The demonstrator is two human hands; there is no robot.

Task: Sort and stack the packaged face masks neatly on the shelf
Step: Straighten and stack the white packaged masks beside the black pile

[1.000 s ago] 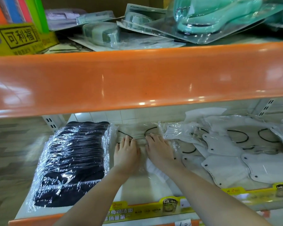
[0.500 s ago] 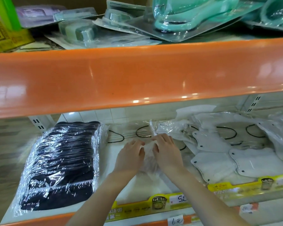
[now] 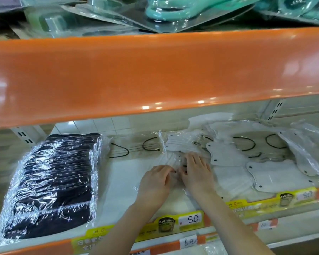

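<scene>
On the white shelf (image 3: 118,173), a neat stack of black packaged masks (image 3: 52,183) lies at the left. Loose white masks in clear wrap (image 3: 226,153) are scattered across the middle and right. My left hand (image 3: 155,184) and my right hand (image 3: 197,172) sit close together mid-shelf, fingers curled into the clear wrap of a white mask pack (image 3: 175,161) between them. More white packs (image 3: 276,175) lie flat at the right front.
A wide orange shelf edge (image 3: 155,74) overhangs the working shelf just above the hands. Teal and clear blister packs (image 3: 182,11) fill the upper shelf. Yellow price labels (image 3: 188,219) run along the front rail. Tiled floor shows at the left.
Both hands have drawn back toward the shelf front and come together, going from flat on the masks to gathering a clear-wrapped pack. The camera has shifted slightly right.
</scene>
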